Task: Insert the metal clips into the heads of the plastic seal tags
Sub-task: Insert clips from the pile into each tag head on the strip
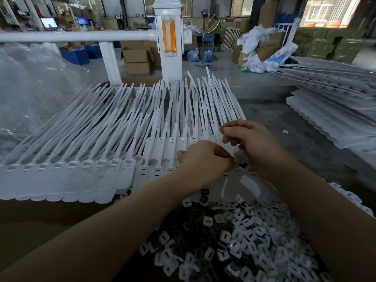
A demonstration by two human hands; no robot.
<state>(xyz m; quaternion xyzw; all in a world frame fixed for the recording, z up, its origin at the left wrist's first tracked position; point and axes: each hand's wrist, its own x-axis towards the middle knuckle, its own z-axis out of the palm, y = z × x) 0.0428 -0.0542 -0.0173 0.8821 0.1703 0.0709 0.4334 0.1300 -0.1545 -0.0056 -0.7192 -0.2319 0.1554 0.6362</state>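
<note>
Rows of white plastic seal tags (114, 143) lie fanned out across the bench, heads toward me and tails pointing away. My left hand (203, 159) and my right hand (252, 145) meet over the tag heads at the right end of the near row. The left fingers pinch something small at the tag heads; the piece itself is hidden. My right hand's fingers are curled above the same spot, and what they hold is not visible. A heap of small flat clips (244, 237) lies below my hands.
Clear plastic bags (30, 94) pile up at the left. Stacks of white tag sheets (335, 110) lie at the right. A white post with an orange reflector (168, 39) stands behind the tags. Cardboard boxes sit on the floor beyond.
</note>
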